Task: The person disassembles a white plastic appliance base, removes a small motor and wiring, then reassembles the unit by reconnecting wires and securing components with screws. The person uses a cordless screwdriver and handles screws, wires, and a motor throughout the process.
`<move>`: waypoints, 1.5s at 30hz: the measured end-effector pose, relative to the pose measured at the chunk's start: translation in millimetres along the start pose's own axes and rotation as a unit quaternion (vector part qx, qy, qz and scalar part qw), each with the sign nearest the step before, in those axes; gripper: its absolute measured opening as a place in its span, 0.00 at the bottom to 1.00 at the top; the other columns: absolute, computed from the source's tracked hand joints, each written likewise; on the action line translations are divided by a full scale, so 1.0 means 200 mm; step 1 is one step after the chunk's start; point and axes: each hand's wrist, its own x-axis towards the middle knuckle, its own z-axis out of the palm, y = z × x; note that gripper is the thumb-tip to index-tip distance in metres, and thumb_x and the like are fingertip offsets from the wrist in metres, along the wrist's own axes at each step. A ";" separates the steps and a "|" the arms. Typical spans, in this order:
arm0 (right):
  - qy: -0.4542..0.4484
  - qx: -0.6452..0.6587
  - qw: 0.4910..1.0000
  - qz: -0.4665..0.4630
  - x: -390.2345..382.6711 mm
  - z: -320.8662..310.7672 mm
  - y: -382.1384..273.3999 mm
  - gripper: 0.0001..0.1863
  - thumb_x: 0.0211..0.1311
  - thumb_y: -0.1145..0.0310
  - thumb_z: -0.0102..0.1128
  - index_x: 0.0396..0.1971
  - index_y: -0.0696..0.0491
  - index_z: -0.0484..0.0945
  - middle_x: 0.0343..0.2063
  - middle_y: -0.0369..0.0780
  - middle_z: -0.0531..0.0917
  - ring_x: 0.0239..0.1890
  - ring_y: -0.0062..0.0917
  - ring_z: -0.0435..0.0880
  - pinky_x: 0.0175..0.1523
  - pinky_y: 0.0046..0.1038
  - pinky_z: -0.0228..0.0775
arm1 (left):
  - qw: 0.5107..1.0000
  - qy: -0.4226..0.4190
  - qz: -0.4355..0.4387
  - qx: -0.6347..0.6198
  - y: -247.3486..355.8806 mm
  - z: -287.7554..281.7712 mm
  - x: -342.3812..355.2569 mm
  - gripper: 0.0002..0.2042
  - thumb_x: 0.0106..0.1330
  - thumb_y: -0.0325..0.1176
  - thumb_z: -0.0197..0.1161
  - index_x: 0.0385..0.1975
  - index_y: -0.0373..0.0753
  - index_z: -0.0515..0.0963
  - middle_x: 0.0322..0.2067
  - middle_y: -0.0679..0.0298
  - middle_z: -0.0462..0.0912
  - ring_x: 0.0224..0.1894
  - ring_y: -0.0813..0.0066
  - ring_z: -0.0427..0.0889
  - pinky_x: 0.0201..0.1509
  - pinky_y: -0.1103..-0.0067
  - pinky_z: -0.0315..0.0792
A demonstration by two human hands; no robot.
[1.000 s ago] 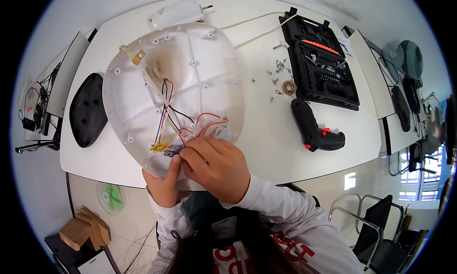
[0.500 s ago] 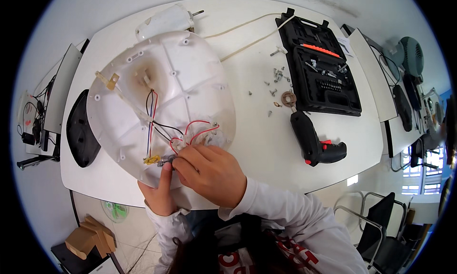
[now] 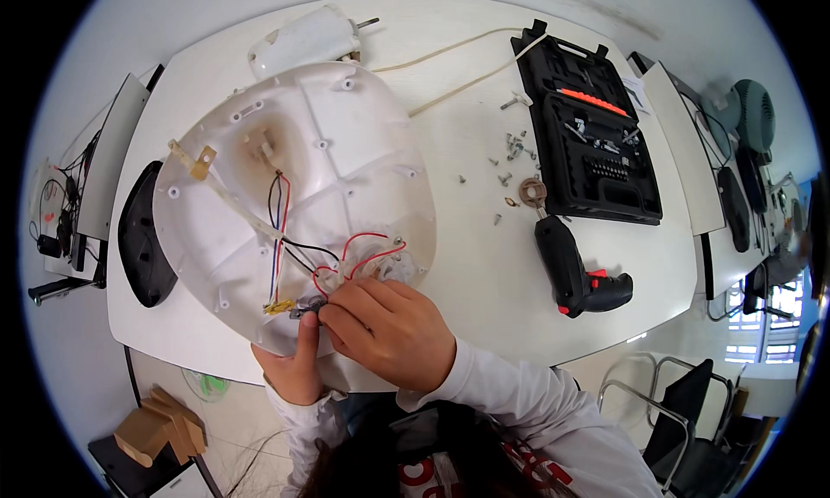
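Observation:
A white plastic housing [image 3: 363,126] lies inner side up, with coloured wires [image 3: 281,204], a cream cable strip and a yellow part [image 3: 278,306] inside. My left hand [image 3: 294,368] grips its near edge, thumb raised onto a small grey component [image 3: 307,308]. My right hand [image 3: 389,334] has its fingers bent and pinched at that component, among red and black wires; its fingertips are partly hidden.
A black tool case [image 3: 596,126], loose screws [image 3: 514,148] and a black power screwdriver [image 3: 566,264] lie right. A black shell [image 3: 143,239] sits left, a white cylindrical part [image 3: 303,40] behind the housing. A chair [image 3: 679,394] stands lower right.
Compared with a second ago, the housing sits a little further left and lower in the view. Both hands moved slightly with it, staying on the grey component.

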 end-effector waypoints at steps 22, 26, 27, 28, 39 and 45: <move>0.011 0.010 1.000 -0.002 0.00 0.01 0.00 0.10 0.42 0.74 0.63 0.28 0.54 0.74 0.28 0.35 0.74 0.30 0.27 0.77 0.34 0.26 0.71 | 0.999 -0.004 -0.019 0.029 0.03 -0.01 -0.01 0.16 0.60 0.32 0.65 0.43 0.32 0.70 0.36 0.61 0.78 0.37 0.74 0.75 0.44 0.78 0.68; 0.001 0.010 1.000 -0.003 0.00 0.00 0.00 0.10 0.43 0.74 0.63 0.28 0.54 0.74 0.28 0.35 0.74 0.30 0.27 0.77 0.34 0.26 0.71 | 0.999 0.007 -0.038 0.008 0.03 -0.01 -0.01 0.21 0.56 0.32 0.69 0.45 0.32 0.69 0.38 0.60 0.77 0.39 0.73 0.75 0.45 0.78 0.69; 0.000 0.013 1.000 -0.005 0.00 0.00 0.01 0.09 0.43 0.74 0.63 0.28 0.54 0.74 0.28 0.36 0.74 0.31 0.27 0.77 0.35 0.26 0.71 | 0.999 0.005 -0.033 0.013 0.04 0.00 -0.02 0.20 0.58 0.32 0.67 0.46 0.32 0.69 0.38 0.61 0.77 0.39 0.73 0.75 0.45 0.78 0.69; -0.002 0.024 1.000 -0.011 0.00 0.00 0.01 0.10 0.43 0.75 0.63 0.28 0.54 0.75 0.28 0.36 0.75 0.30 0.27 0.77 0.34 0.26 0.71 | 0.999 0.005 -0.027 0.018 0.05 0.01 -0.02 0.19 0.59 0.32 0.66 0.46 0.32 0.68 0.38 0.61 0.77 0.38 0.73 0.75 0.44 0.78 0.68; -0.029 -0.223 0.953 0.201 0.16 -0.82 0.10 0.09 0.47 0.77 0.63 0.31 0.56 0.78 0.28 0.40 0.80 0.32 0.34 0.80 0.36 0.29 0.72 | 0.998 -0.014 -0.055 -0.010 0.05 -0.02 -0.01 0.21 0.53 0.34 0.72 0.42 0.30 0.71 0.36 0.59 0.78 0.36 0.74 0.76 0.43 0.79 0.70; -0.156 -0.363 0.903 0.165 0.28 -0.86 0.88 0.09 0.54 0.67 0.61 0.34 0.54 0.80 0.33 0.39 0.79 0.38 0.35 0.79 0.39 0.34 0.72 | 0.996 -0.039 -0.038 -0.067 0.09 0.01 0.00 0.15 0.53 0.31 0.71 0.34 0.30 0.75 0.29 0.62 0.80 0.30 0.76 0.76 0.37 0.80 0.70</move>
